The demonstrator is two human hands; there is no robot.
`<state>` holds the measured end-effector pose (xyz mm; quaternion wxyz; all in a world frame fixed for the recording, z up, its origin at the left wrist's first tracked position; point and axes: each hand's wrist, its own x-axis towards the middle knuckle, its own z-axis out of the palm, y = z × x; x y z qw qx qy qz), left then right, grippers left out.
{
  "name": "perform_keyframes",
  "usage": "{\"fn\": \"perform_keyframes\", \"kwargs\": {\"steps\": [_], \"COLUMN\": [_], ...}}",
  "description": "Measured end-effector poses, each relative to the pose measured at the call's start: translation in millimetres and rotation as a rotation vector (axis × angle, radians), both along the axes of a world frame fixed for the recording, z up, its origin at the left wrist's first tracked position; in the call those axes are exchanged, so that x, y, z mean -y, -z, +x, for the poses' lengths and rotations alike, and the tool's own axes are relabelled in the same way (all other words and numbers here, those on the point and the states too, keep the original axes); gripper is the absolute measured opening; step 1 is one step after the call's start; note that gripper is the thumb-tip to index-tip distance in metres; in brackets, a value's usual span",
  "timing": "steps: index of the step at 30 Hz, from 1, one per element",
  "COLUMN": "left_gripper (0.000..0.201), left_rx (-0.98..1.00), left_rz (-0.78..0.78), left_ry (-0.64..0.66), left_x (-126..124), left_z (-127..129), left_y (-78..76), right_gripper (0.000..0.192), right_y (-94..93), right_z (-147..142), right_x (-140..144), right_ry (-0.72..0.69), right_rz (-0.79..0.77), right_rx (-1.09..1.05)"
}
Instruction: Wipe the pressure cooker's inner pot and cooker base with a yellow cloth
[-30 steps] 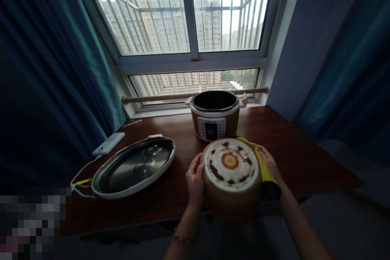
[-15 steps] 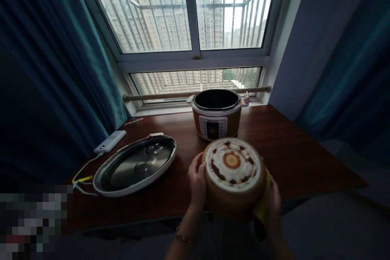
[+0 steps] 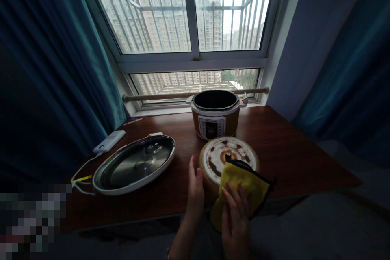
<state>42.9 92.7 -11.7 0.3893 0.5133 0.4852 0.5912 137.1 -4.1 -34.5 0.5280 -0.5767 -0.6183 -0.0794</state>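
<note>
A round brown inner pot (image 3: 212,158) is upside down near the front of the table, its pale bottom marked with dark brown patches. My left hand (image 3: 195,189) is at the pot's left side with fingers stretched out; whether it touches the wall I cannot tell. Under my right hand (image 3: 235,211), a yellow cloth (image 3: 254,183) with a dark edge lies against the near right part of the pot. The fingers press the cloth there and hide some of it. Behind the pot stands an electric pressure cooker (image 3: 215,118) with its top uncovered and a dark interior.
To the left, a large oval lid (image 3: 131,166) lies with its shiny inside facing up. Beyond it are a white power bank (image 3: 109,142) and a white cable (image 3: 82,166). The wooden table (image 3: 292,150) ends at a barred window, with blue curtains (image 3: 91,69) alongside.
My right hand has brought the cloth from the pot's right side onto its near face. My left hand has loosened and straightened its fingers; the pot sits slightly further left.
</note>
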Motion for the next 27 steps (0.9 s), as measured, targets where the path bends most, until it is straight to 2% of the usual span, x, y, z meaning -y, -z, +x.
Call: {"fn": "perform_keyframes", "kwargs": {"steps": [3,5,7,8,11,14,17,21,24,27], "left_gripper": [0.052,0.052,0.047,0.046,0.053,0.046,0.037,0.040,0.046,0.043], "left_rx": [-0.364,-0.601,-0.748,-0.797,-0.898,-0.936,-0.920,-0.969,-0.919,-0.662], "left_rz": [0.324,0.617,0.816,0.853,0.827,0.859,0.896,0.876,0.773,0.578], "left_ry": [-0.091,-0.049,0.016,0.029,-0.007,-0.043,-0.047,0.022,0.044,0.011], "left_x": [38,62,76,78,73,63,58,54,45,32], "left_z": [1,11,25,33,49,47,33,7,-14,-28], "left_y": [-2.1,-2.9,-3.3,-3.4,-3.6,-2.8,1.1,11.2,18.5,20.3], "right_gripper": [0.038,0.032,0.025,0.021,0.014,0.017,0.025,0.035,0.035,0.036], "right_y": [-12.5,-18.1,-21.3,-22.3,-24.2,-24.2,-22.5,-22.9,-24.1,-20.1], "right_z": [9,19,32,39,61,81,94,97,91,82], "right_x": [7,14,17,17,9,3,4,5,-3,-14], "right_ry": [-0.120,-0.179,-0.157,-0.113,0.053,0.137,0.189,0.187,0.106,-0.008], "right_rz": [0.001,-0.019,-0.034,-0.023,0.066,0.066,-0.045,-0.151,-0.134,-0.104], "right_rx": [-0.116,-0.277,-0.494,-0.614,-0.934,-1.068,-0.979,-0.698,-0.467,-0.234]}}
